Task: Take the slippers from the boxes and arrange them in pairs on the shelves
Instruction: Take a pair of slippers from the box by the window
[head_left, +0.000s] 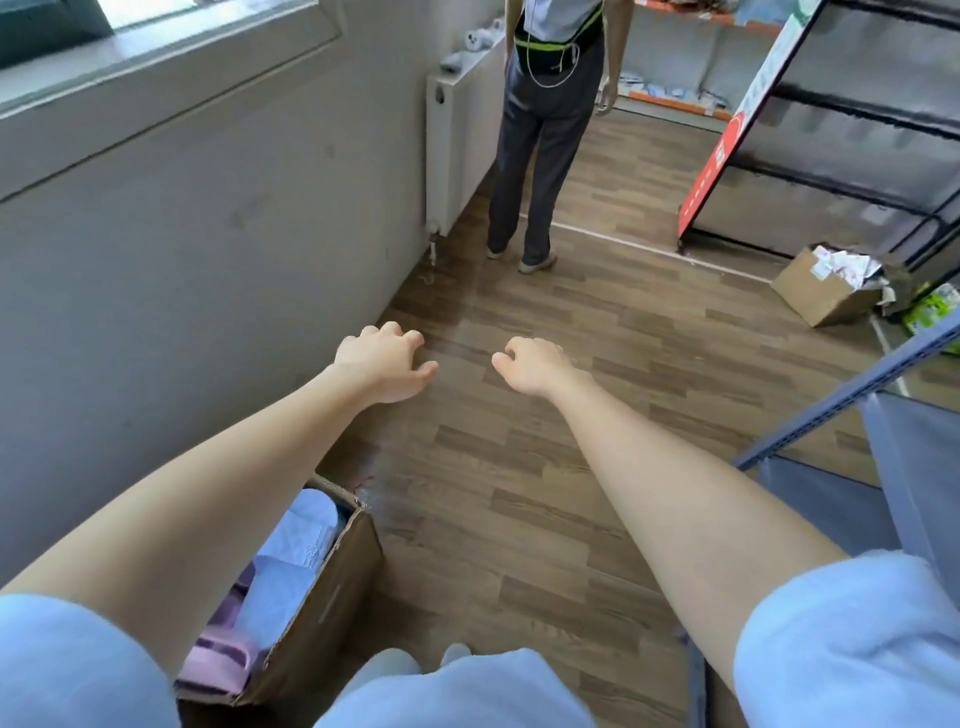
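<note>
Two empty hands reach out ahead over the floor (519, 467): the left hand (382, 364) and the right hand (530, 364) both hang palm down with fingers loosely curled, gripping nothing and touching nothing. The slippers (296, 551) lie in the box (332, 597) at the lower left, against the wall and under the left forearm; pale blue ones sit on top and a pink one (218, 654) lies nearer the camera. None is in hand and none shows on the shelf (841, 400), whose grey-blue beam and cloth-covered side rise at the right, near the right arm. So the step in hand looks like the gap between trips, with the next pick not yet begun. The next move, as I judge it, calls for drawing the hands back and down to the left into the box, taking two slippers of one colour and carrying them across to the shelf on the right; matching the colours matters, since blue and pink are mixed together. A person (545, 130) stands well ahead by the radiator (457, 145), clear of that path. A second box (815, 293) of crumpled packets sits on the floor far right. As for writing, a red sign (727, 140) on the black rack (857, 119) bears white marks, but they are too small and slanted to read, and a faint mark on one blue slipper cannot be made out either
</note>
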